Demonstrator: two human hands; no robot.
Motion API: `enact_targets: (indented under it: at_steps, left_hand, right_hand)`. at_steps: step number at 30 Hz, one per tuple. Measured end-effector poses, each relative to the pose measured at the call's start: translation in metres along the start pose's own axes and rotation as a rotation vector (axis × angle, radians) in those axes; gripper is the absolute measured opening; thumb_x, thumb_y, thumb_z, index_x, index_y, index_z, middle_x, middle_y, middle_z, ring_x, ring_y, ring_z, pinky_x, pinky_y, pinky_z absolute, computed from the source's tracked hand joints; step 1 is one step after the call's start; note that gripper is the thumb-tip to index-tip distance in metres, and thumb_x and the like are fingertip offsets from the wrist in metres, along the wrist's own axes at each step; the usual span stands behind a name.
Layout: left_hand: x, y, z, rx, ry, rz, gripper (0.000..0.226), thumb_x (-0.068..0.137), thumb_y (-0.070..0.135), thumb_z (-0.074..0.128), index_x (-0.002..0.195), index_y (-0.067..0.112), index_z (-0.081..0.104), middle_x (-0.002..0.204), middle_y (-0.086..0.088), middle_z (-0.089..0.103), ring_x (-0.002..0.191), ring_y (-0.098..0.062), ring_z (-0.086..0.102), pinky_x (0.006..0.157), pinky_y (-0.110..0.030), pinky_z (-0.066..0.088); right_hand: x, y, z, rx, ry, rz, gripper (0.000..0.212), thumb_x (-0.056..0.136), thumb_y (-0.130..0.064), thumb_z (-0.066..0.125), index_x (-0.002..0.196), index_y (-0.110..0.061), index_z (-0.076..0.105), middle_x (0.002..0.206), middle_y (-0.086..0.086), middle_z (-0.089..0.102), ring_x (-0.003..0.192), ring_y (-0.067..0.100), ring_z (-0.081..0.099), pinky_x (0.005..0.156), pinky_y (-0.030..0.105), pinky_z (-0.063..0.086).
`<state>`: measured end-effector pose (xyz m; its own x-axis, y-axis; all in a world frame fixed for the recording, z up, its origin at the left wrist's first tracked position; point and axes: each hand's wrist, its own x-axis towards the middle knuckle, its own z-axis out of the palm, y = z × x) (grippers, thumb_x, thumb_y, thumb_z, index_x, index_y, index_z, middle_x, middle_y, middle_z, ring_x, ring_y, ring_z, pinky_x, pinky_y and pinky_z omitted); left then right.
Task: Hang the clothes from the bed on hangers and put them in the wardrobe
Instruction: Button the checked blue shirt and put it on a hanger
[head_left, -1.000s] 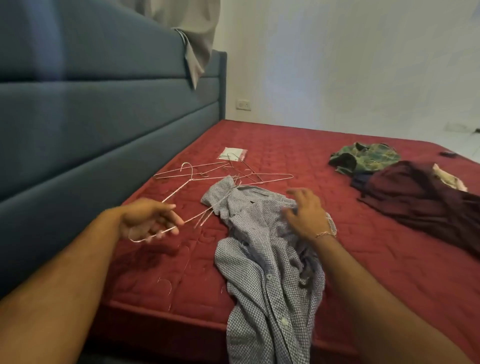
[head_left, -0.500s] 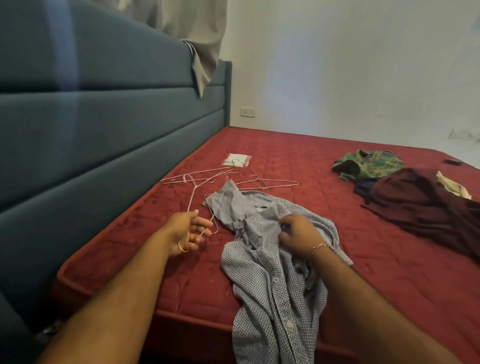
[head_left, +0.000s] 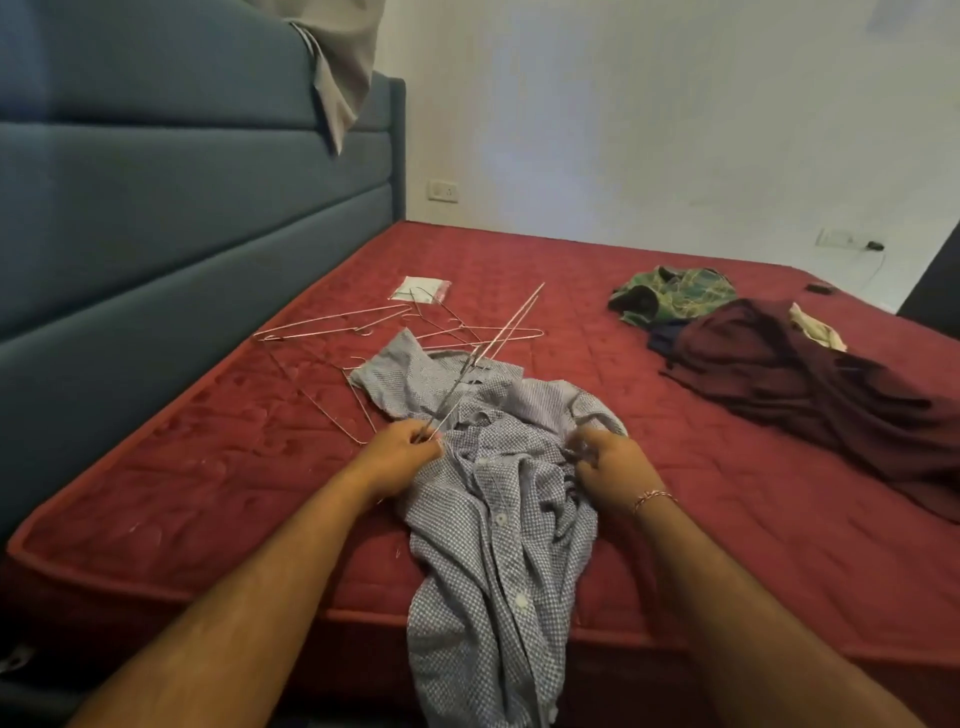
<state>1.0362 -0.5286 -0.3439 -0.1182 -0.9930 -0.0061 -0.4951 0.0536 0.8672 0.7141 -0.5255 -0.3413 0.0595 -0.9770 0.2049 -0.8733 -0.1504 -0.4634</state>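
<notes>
I see my left hand (head_left: 402, 449) pinching one wire hanger (head_left: 483, 358) by its end, held over the one checked shirt (head_left: 493, 519) that hangs off the bed's (head_left: 208, 493) near edge. My right hand (head_left: 608, 462) grips the shirt's fabric. Several more hangers (head_left: 363, 322), tangled beyond counting, lie behind. Two other garments show: one green shirt (head_left: 675, 293), one maroon garment (head_left: 810, 379).

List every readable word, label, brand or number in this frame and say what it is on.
None can be read.
The small clear packet on the red mattress holds a white insert, too blurred to show any print.
The checked shirt and wall socket show no text.
</notes>
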Motion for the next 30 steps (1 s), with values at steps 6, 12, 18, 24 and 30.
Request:
enact_targets:
  at_steps: [6, 12, 18, 24, 30]
  left_hand:
    - [0.0, 0.013, 0.019, -0.154, 0.05, -0.04, 0.011, 0.095, 0.028, 0.068, 0.105, 0.023, 0.066, 0.112, -0.003, 0.07, 0.11, -0.023, 0.064, 0.095, -0.041, 0.048]
    - [-0.023, 0.014, 0.039, -0.251, -0.024, -0.073, 0.026, 0.094, 0.03, 0.059, 0.113, 0.013, 0.065, 0.121, -0.003, 0.067, 0.115, -0.022, 0.06, 0.094, -0.038, 0.047]
    - [-0.035, 0.01, 0.034, -0.43, -0.053, -0.09, 0.032, 0.091, 0.035, 0.062, 0.115, 0.015, 0.07, 0.12, -0.004, 0.073, 0.114, -0.02, 0.065, 0.101, -0.038, 0.046]
    - [-0.011, 0.004, 0.002, 0.154, 0.401, -0.166, 0.019, 0.091, 0.035, 0.071, 0.097, 0.019, 0.064, 0.089, -0.004, 0.069, 0.089, -0.032, 0.068, 0.069, -0.036, 0.045]
    - [0.005, -0.019, -0.037, 0.788, 0.259, -0.302, 0.072, 0.074, 0.067, 0.071, 0.127, 0.019, 0.056, 0.133, -0.013, 0.063, 0.121, -0.036, 0.061, 0.094, -0.044, 0.053]
  right_hand:
    - [-0.001, 0.037, -0.025, -0.098, 0.108, 0.355, 0.019, 0.074, -0.027, 0.055, 0.069, -0.01, 0.062, 0.082, 0.018, 0.072, 0.08, 0.037, 0.068, 0.07, 0.034, 0.049]
    - [0.024, -0.035, -0.005, -0.004, 0.409, -0.227, 0.025, 0.088, -0.015, 0.061, 0.113, -0.016, 0.066, 0.116, 0.002, 0.06, 0.108, 0.021, 0.055, 0.095, 0.034, 0.047]
    - [0.052, -0.082, 0.022, -0.249, -0.008, -0.276, 0.091, 0.089, -0.03, 0.06, 0.159, -0.045, 0.004, 0.14, -0.002, 0.055, 0.121, 0.022, 0.054, 0.104, 0.055, 0.046]
    - [0.026, -0.026, 0.022, -0.161, -0.157, -0.124, 0.085, 0.091, -0.017, 0.057, 0.159, -0.041, 0.012, 0.101, 0.008, 0.072, 0.079, 0.031, 0.068, 0.072, 0.043, 0.057]
    - [0.007, 0.014, -0.008, -0.29, 0.039, -0.077, 0.038, 0.081, -0.044, 0.045, 0.085, -0.018, 0.072, 0.087, 0.001, 0.06, 0.091, 0.029, 0.061, 0.07, 0.035, 0.048]
